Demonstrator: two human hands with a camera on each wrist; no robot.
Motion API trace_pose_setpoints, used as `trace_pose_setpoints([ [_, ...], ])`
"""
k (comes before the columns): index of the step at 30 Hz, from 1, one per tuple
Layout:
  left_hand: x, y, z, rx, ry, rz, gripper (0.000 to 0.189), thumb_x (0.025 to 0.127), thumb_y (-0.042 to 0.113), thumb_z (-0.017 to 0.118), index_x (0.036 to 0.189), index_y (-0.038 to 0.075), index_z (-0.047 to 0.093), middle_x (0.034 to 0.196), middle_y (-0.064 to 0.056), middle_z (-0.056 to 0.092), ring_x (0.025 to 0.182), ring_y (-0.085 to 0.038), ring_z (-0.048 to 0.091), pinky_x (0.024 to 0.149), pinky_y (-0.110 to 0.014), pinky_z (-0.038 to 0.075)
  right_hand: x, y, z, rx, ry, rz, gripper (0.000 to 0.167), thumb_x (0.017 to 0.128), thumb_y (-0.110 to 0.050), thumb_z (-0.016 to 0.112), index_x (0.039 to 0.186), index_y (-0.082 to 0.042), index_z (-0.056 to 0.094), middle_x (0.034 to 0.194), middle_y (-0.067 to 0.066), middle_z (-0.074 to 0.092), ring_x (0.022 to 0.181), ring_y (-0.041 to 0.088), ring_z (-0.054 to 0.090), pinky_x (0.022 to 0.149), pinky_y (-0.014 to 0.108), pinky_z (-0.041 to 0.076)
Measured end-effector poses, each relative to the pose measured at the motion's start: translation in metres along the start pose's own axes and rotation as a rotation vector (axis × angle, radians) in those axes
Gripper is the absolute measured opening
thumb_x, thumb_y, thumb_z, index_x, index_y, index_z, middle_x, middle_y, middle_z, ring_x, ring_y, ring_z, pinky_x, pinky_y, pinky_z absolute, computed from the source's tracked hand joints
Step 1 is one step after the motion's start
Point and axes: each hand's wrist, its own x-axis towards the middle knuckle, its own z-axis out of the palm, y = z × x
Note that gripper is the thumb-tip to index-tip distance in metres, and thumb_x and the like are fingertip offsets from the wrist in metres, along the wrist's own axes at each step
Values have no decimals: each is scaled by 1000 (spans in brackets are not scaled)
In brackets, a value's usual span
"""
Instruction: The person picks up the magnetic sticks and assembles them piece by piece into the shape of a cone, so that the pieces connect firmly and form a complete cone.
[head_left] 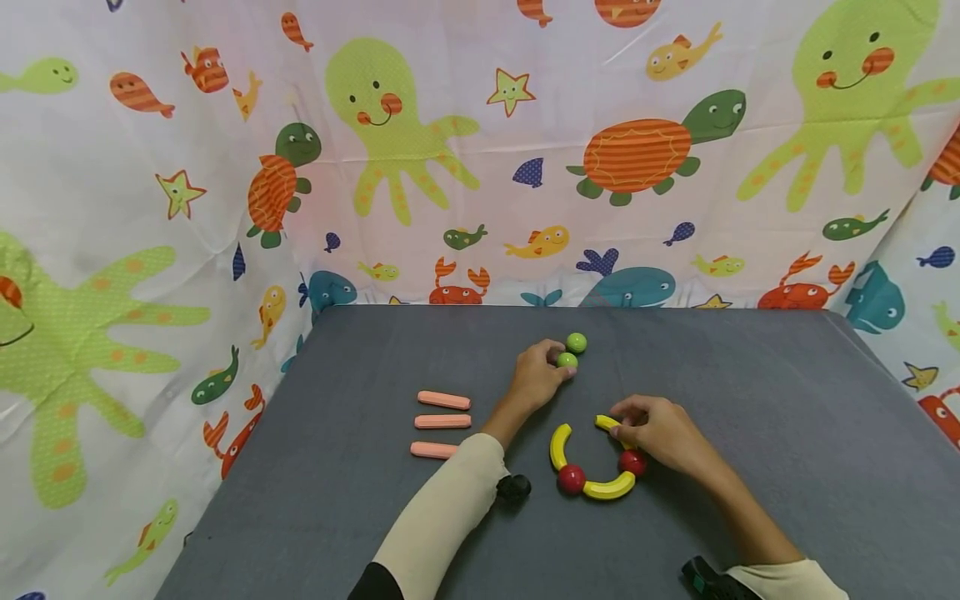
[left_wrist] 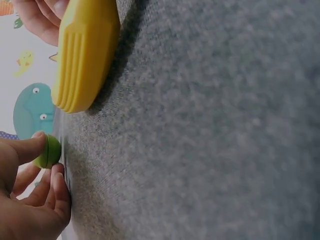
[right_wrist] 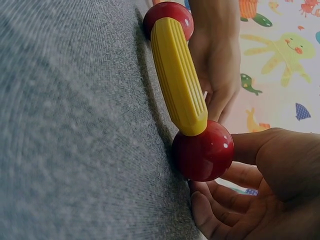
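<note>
My left hand (head_left: pixel 537 375) pinches a green ball (head_left: pixel 567 360) between thumb and fingers; the left wrist view shows the same green ball (left_wrist: pixel 48 151). A second green ball (head_left: pixel 577 342) lies just beyond it. My right hand (head_left: pixel 663 429) holds the curved yellow piece (head_left: pixel 606 422) at the right end of an open ring; the fingers partly cover it. The ring alternates curved yellow pieces with a left red ball (head_left: pixel 572 479) and a right red ball (head_left: pixel 632 462). A yellow piece (head_left: pixel 610 487) joins both balls at the front; another yellow piece (head_left: pixel 558 446) rises at left. The ring's gap faces the back.
Three pink sticks (head_left: pixel 443 422) lie roughly parallel left of the left forearm, whose sleeve hides one end of the nearest. Grey cloth (head_left: pixel 315 500) covers the table. A curtain printed with sea animals (head_left: pixel 480 167) hangs behind its back edge.
</note>
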Motion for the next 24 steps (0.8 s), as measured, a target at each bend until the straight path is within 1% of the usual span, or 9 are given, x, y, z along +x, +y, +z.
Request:
trace_pose_setpoints([
  [7,-8,-1,-11,11,-26,58,38,97,19,80,133,8,72,116,-8,71,95,-15,64,87,-30,54,-1,-2,2,-22,-4,8,25,92,-19,81,114,-5,77,84,1,64,70,16,55,57,27,43],
  [10,-13,-2,-17,13,-50,87,39,98,20,79,135,9,72,116,-7,71,93,-14,62,84,-29,52,0,-3,1,-23,0,11,24,92,-18,80,112,-5,78,84,1,65,71,16,56,58,27,43],
  [16,-25,-2,-26,25,-112,143,39,98,22,79,134,10,73,115,-6,69,95,-12,61,83,-27,52,0,-4,0,-37,10,7,23,92,-17,80,110,-3,79,84,0,67,71,15,56,59,27,42],
  [19,-34,-1,-30,23,-144,141,37,98,23,79,132,11,74,113,-4,67,96,-12,61,84,-27,53,0,-4,0,-47,4,6,23,92,-17,79,110,-3,79,84,0,68,71,15,55,58,26,42],
  [24,-47,-1,-33,-15,-179,112,36,98,24,80,131,13,73,117,-1,69,100,-10,64,85,-26,55,1,-3,1,-59,-9,5,23,92,-16,78,110,-2,79,85,0,69,71,16,56,59,27,42],
])
